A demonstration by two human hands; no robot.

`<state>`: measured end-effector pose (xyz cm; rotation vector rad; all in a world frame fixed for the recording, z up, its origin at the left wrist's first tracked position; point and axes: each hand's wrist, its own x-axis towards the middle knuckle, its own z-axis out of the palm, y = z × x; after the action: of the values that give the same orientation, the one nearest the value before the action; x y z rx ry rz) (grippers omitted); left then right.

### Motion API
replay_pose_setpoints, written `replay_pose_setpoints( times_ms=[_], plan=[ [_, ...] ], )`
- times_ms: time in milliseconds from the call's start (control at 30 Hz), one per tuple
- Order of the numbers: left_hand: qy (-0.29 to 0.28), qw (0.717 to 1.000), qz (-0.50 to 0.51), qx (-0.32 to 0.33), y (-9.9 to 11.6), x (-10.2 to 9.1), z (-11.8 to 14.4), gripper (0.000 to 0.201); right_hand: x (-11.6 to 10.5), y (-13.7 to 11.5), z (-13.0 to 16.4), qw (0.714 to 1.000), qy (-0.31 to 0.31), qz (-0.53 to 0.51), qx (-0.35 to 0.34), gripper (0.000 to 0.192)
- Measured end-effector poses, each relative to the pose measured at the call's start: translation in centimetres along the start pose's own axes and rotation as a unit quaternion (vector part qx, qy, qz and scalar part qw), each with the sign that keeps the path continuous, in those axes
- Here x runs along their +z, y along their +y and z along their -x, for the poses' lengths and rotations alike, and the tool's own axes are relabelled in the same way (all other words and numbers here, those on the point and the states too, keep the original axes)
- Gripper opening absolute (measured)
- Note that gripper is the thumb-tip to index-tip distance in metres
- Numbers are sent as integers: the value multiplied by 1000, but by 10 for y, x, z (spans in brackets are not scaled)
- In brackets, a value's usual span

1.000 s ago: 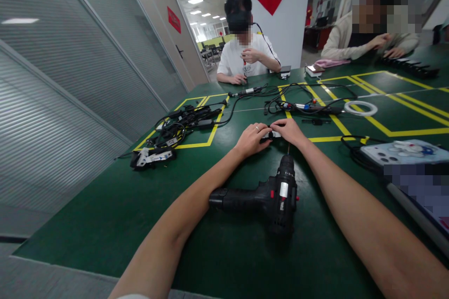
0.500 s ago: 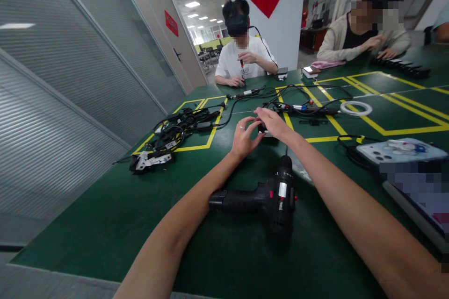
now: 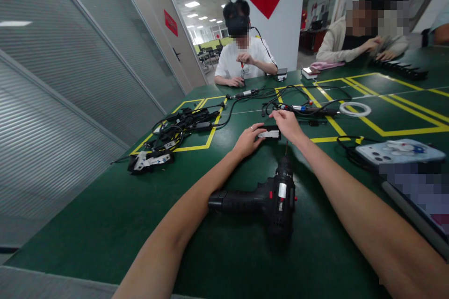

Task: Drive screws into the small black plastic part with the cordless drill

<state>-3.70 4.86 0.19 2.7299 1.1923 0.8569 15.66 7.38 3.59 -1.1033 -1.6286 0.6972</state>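
My left hand (image 3: 247, 140) and my right hand (image 3: 288, 124) meet over a small black block with a white label (image 3: 269, 133) that lies on the green table (image 3: 105, 215). The left fingers touch its left end, the right fingers rest on its right end and top. A black cordless drill (image 3: 266, 198) lies on its side between my forearms, its bit pointing away toward the block.
A tangle of black cables and adapters (image 3: 175, 126) lies to the left inside yellow tape lines. Screwdrivers and cables (image 3: 305, 109) and a white ring (image 3: 355, 109) lie beyond. A phone (image 3: 398, 150) sits at right. Two people sit at the far side.
The hands lifted and turned the small block half a second ago; now it lies flat on the table again, label side showing, with both hands still on it.
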Motion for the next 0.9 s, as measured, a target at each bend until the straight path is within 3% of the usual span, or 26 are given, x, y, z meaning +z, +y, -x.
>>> replay_pose_setpoints(
  times_ms=[100, 200, 300, 467, 567, 700, 800, 900],
  plan=[
    [37, 997, 53, -51, -2, 3, -2, 27, -6, 14, 10, 996, 15, 86, -22, 42],
    [67, 987, 93, -114, -4, 1, -3, 26, -5, 24, 17, 992, -68, 111, -3, 38],
    [62, 984, 105, -127, -5, 1, -3, 28, -2, 28, 18, 988, -120, 96, 3, 37],
    [28, 966, 196, -167, -5, 5, -4, 52, -1, 19, 14, 992, -118, 41, -1, 38],
    [15, 958, 221, -181, -4, 1, -6, 57, -3, 14, 9, 996, -71, -41, 31, 45],
    [-62, 972, 139, -179, -1, -23, -7, 60, -11, 27, 6, 987, 22, -132, 91, 51],
    [-134, 979, 78, -134, 2, -50, -1, 58, -17, 44, 11, 975, 36, -175, 131, 47],
    [-114, 982, 5, -151, 4, -84, 20, 55, -20, 52, 17, 968, 35, -201, 147, 42]
  ],
)
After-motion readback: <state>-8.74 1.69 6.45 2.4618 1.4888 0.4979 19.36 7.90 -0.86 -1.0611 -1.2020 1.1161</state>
